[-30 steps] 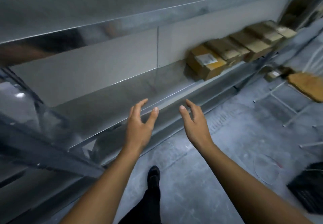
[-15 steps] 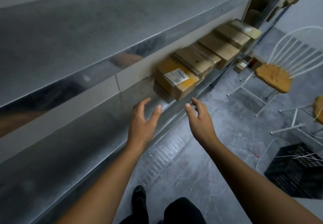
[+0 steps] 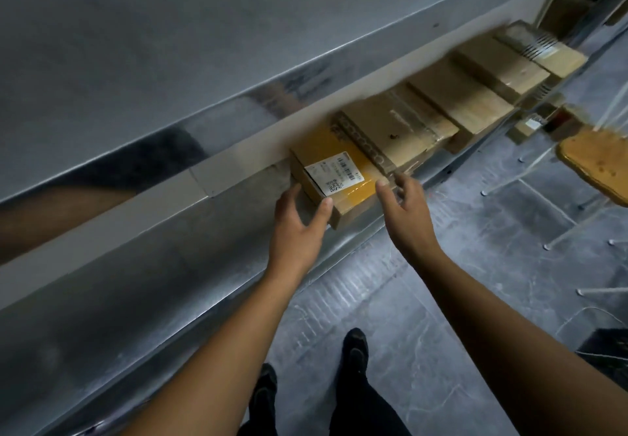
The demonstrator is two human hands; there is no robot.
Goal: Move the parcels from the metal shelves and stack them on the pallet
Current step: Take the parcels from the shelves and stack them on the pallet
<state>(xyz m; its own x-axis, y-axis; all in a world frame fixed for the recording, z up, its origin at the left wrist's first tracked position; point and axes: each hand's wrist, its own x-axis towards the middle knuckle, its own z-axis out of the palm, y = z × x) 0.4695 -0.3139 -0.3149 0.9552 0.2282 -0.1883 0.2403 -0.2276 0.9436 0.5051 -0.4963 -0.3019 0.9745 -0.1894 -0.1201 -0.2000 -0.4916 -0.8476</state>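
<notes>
Several parcels on shelf: a row of brown cardboard parcels point(image 3: 465, 95) runs along the grey metal shelf point(image 3: 170, 259), side against side toward its far right end.
Nearest parcel: yellow-taped cardboard box with a white label point(image 3: 356, 197), at the row's left end, by the shelf's front edge.
Left hand point(image 3: 295, 228): fingers spread, thumb touching the box's near left corner, not clamped.
Right hand point(image 3: 407, 211): spread at the box's right side, holding nothing; contact too blurred to tell.
Progress: pallet not in view; nothing lifted; judged the start of one pick, whole row left.
Room: second metal shelf point(image 3: 170, 44) above; grey concrete floor point(image 3: 441, 299); wooden-seated white wire chair point(image 3: 594, 163) at right.
</notes>
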